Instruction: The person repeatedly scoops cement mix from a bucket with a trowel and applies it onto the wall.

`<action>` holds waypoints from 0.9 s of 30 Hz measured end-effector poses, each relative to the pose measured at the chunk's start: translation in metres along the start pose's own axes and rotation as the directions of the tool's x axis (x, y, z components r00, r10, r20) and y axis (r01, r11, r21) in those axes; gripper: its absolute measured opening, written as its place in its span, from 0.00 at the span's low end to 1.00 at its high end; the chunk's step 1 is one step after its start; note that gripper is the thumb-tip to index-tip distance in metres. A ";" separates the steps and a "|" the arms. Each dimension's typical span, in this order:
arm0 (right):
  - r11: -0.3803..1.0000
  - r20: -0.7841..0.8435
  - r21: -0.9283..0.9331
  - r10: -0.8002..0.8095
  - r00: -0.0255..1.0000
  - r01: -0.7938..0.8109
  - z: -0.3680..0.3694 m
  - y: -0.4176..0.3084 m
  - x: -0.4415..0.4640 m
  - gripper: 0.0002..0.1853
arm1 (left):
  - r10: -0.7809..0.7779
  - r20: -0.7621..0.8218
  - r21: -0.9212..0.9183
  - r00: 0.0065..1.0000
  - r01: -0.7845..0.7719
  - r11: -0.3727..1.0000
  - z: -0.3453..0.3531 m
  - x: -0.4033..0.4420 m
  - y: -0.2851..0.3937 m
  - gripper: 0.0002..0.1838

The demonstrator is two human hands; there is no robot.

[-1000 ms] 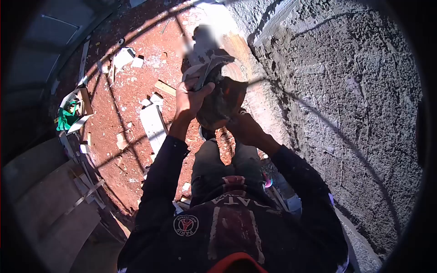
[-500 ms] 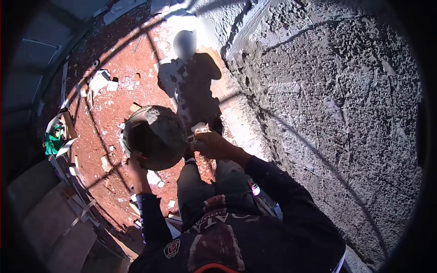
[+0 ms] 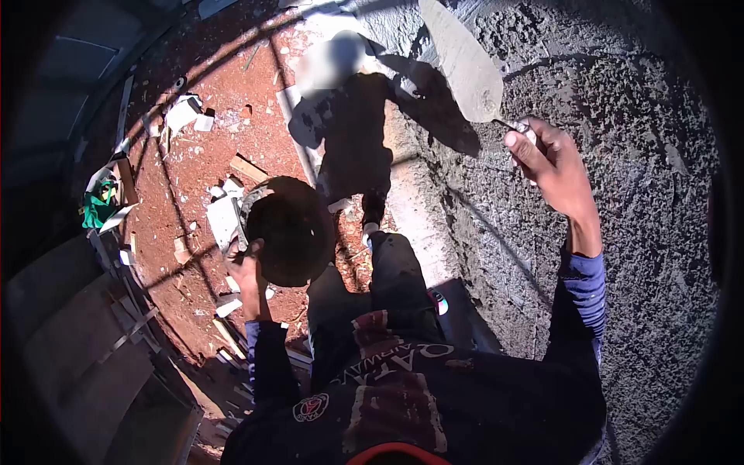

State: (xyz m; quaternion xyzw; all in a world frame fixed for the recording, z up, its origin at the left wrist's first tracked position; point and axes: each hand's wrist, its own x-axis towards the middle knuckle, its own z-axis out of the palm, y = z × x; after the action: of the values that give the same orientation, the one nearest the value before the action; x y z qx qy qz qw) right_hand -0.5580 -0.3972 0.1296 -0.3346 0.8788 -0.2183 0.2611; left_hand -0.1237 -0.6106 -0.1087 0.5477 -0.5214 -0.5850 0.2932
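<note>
My left hand grips the rim of a dark round bucket, which is tilted so that its shaded inside faces me. Out to the right, my right hand is wrapped round the handle of a trowel. The trowel's broad grey blade points up and to the left, in front of the rough plastered wall. No mortar lump shows on the visible face of the blade. What is inside the bucket is too dark to tell.
Red soil ground with scattered debris lies ahead and left. A wooden piece and white scraps lie there. A box with green material is at the far left, above grey boards. My shadow falls ahead.
My right hand has swung away from the bucket, up and right, and the trowel blade now shows clearly. The bucket, earlier raised in front of me, is lower and left, its opening turned towards me.
</note>
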 end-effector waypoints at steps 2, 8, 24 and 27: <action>0.901 0.051 -0.390 -0.185 0.981 0.190 0.063 0.006 -0.029 0.20 | -0.015 0.046 -0.029 0.999 0.016 0.999 0.034 0.000 0.013 0.15; -0.401 0.395 -0.905 -0.670 0.629 0.142 0.213 0.046 -0.049 0.17 | 0.164 0.533 0.227 0.830 -0.327 0.917 0.084 0.019 0.081 0.15; 0.954 0.173 0.277 -0.170 0.970 0.118 0.346 -0.098 -0.129 0.12 | 0.343 0.554 -0.243 0.759 -0.247 0.938 0.002 0.046 0.059 0.12; 0.798 0.257 -0.161 -0.535 0.805 0.581 0.398 -0.053 -0.090 0.08 | 0.294 0.413 -0.330 0.862 -0.159 0.930 -0.015 0.036 0.061 0.10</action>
State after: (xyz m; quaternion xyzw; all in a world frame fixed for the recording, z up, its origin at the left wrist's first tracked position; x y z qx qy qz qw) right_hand -0.2349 -0.4532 -0.1183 -0.6277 0.7289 -0.1474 0.2300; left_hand -0.1318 -0.6656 -0.0617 0.2815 -0.5472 -0.7265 0.3058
